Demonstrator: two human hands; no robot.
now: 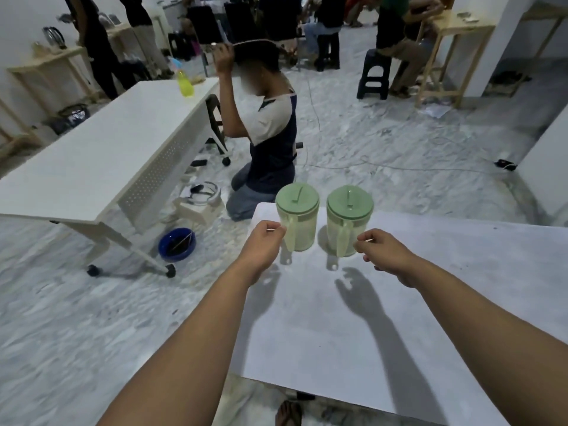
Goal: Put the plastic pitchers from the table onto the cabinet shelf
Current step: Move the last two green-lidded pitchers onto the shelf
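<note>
- The floor (399, 142) is pale marbled tile, with cables running across it.
- A long white table (92, 155) on castors stands at the left, well apart from the near one; a yellow-green bottle (185, 84) stands at its far end.
- The near table (430, 302) is white and bare in front; shadows of both arms fall on it.
- A person (267, 127) kneels on the floor beyond the near table's far corner, an arm raised to the head.
- More people sit or stand at the back, near a dark stool (375, 74) and wooden stands.
- A blue bowl (177, 244) lies on the floor by the long table's leg.
- Two pale green pitchers stand upright side by side near the near table's far-left corner, apart from each other, lids on, handles toward the camera.
- The left pitcher (299, 219) stands nearest the corner.
- The right pitcher (345, 222) stands just beside it.
- The left hand (264, 241) reaches in with fingers curled narrow, fingertips at the left pitcher's handle; whether it grips it I cannot tell.
- The right hand (384, 249) has fingers loosely curled, part open, thumb and forefinger at the right pitcher's handle; no firm hold shows.
</note>
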